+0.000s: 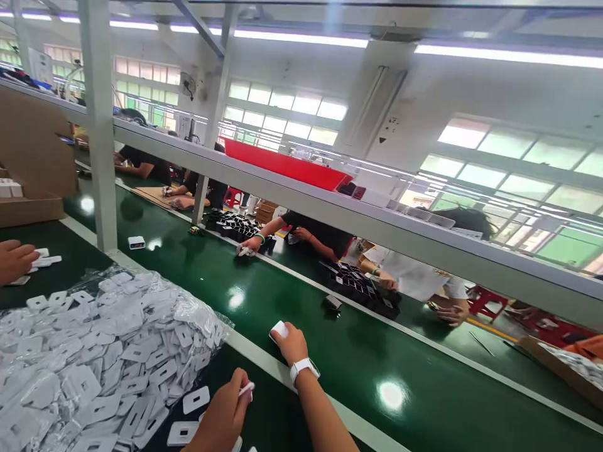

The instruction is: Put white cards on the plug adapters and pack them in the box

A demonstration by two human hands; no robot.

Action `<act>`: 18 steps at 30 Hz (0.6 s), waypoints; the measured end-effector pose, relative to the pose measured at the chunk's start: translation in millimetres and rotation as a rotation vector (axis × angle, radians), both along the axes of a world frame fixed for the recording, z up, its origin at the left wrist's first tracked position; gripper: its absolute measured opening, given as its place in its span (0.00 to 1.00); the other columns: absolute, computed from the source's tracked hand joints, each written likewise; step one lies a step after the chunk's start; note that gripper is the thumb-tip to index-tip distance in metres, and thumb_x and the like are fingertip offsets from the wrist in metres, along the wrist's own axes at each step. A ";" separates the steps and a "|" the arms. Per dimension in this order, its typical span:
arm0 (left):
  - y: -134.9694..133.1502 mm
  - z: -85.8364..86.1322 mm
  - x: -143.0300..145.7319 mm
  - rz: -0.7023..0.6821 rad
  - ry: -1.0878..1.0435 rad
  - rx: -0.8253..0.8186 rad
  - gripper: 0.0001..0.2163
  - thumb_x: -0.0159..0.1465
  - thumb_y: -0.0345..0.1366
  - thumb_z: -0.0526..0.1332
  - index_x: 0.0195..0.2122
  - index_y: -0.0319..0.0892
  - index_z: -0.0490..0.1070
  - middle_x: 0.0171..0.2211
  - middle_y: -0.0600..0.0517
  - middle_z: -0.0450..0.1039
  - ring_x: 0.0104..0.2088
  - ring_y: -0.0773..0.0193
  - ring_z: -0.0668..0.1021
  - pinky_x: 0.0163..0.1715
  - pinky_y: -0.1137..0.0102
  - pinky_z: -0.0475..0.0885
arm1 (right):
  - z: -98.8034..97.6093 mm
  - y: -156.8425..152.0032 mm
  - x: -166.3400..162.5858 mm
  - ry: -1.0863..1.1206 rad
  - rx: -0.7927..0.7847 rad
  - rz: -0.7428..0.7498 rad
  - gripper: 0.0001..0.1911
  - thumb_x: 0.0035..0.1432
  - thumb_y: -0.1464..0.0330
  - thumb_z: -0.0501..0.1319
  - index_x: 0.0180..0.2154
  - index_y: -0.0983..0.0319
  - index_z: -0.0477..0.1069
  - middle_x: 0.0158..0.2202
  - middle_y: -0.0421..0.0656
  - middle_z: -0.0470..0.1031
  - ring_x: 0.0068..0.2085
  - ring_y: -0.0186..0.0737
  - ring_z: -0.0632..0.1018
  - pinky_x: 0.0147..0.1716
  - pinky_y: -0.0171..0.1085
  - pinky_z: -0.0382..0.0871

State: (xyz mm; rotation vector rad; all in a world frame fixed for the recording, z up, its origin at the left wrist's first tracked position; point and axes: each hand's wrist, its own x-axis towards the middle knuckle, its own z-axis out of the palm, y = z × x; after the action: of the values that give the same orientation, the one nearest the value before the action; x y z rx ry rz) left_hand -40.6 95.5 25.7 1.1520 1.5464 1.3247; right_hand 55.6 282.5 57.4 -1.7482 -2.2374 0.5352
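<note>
My left hand (226,405) is closed on a thin white plastic plate (246,388), whose edge sticks out past the fingertips. Farther forward, over the green belt, my right hand (293,345), with a white watch on its wrist, grips a small white-faced block (279,330); its underside looks dark, and the fingers cover part of it. Beside my left hand lie loose white plates with rectangular cutouts, one of them a plate (196,400) on the dark tabletop. A large heap of such plates (136,351) spreads over clear plastic film at the left.
Another person's hand (16,260) is at the left edge over white plates. Across the green belt (348,370), co-workers sit near black trays (362,285). A small box (136,242) and a dark block (333,303) are on the belt. A metal post (100,138) supports a shelf.
</note>
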 end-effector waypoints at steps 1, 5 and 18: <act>2.6 -0.2 -2.0 0.034 -0.132 -0.008 0.06 0.66 0.40 0.49 0.36 0.45 0.58 0.35 0.46 0.74 0.33 0.57 0.78 0.32 0.66 0.72 | -3.4 0.5 -2.2 0.035 0.009 -0.007 0.16 0.60 0.61 0.60 0.46 0.64 0.69 0.45 0.45 0.74 0.45 0.42 0.76 0.47 0.48 0.70; 10.5 4.2 -12.3 0.140 -0.620 -0.070 0.08 0.67 0.39 0.47 0.44 0.42 0.54 0.44 0.38 0.74 0.38 0.55 0.82 0.34 0.62 0.76 | -8.2 -9.3 2.8 0.204 0.054 -0.009 0.17 0.54 0.65 0.64 0.44 0.64 0.69 0.42 0.44 0.74 0.43 0.42 0.75 0.45 0.46 0.69; -24.8 17.0 55.3 -0.091 -1.215 0.001 0.29 0.69 0.50 0.38 0.65 0.37 0.38 0.62 0.36 0.58 0.58 0.57 0.71 0.56 0.63 0.66 | -13.1 -181.9 67.4 0.820 0.203 -0.165 0.29 0.52 0.52 0.61 0.53 0.59 0.68 0.47 0.48 0.70 0.41 0.47 0.77 0.35 0.40 0.75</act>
State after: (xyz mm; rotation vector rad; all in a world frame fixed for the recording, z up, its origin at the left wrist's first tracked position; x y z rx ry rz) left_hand 14.7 70.7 42.7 0.2247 0.5750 1.4981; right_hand 123.0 100.7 44.3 -1.2650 -1.4996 0.7758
